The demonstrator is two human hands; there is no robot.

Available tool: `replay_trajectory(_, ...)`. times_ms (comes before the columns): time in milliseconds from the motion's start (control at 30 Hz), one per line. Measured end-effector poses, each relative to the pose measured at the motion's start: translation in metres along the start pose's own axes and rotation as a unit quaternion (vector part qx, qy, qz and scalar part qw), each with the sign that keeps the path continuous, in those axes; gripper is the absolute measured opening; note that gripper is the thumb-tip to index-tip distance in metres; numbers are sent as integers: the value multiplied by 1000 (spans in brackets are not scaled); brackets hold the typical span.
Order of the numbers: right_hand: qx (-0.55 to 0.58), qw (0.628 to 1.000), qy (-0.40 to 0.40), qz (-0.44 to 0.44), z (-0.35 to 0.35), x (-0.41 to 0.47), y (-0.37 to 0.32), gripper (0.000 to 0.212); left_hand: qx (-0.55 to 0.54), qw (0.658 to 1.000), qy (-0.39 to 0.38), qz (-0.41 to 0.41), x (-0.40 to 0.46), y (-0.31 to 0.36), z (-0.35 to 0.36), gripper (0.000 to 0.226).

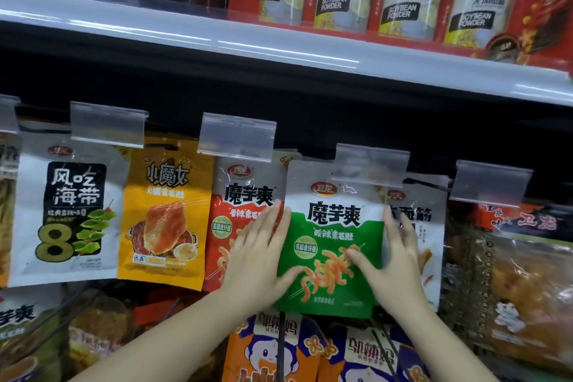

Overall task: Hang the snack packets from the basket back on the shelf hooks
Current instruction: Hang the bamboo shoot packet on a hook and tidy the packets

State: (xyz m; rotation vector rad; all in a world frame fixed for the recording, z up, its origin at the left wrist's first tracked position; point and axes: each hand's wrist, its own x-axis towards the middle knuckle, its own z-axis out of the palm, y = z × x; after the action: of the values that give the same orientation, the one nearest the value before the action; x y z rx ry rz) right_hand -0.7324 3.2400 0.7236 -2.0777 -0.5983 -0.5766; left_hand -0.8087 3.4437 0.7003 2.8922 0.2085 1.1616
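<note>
Both bare forearms rise from the bottom edge of the view to a green-and-white foil snack packet with orange strips printed on it [333,242], which sits in the hook row under a clear plastic price-tag holder [370,164]. Left hand [259,254] lies along the packet's left edge, fingers straight and spread behind or beside it, thumb pressed on the lower front; right hand [392,260] mirrors this on the right edge. Neither hand is curled into a fist: each pinches the packet lightly between thumb and flat fingers. Judged purpose: the two-sided hold keeps the packet square and level so its top hole meets the hook. Whether the hook has passed through cannot be told; the holder hides the top. Adjacent, a red-and-white snack packet [245,214] and a white packet with black characters [424,226] hang partly overlapped. No basket is in view.
</note>
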Motion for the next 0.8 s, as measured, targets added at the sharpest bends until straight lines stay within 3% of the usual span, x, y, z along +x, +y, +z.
replay_trajectory(133,-13,999,-28,-41,0,8,-9,92,-47,999,-21,3,23,10,-16,91)
replay_trajectory(333,-16,999,-40,15,8,16,-15,83,-41,995,-91,14,42,13,-22,91)
replay_trajectory(467,-34,998,-46,28,14,21,-13,80,-13,995,-97,1,46,18,-24,89)
replay_trajectory(633,-75,997,-27,16,22,19,-12,81,24,998,-49,-7,41,24,-23,90)
replay_trajectory(800,-171,981,-38,-82,11,12,-14,80,74,996,2,43,36,30,-27,91)
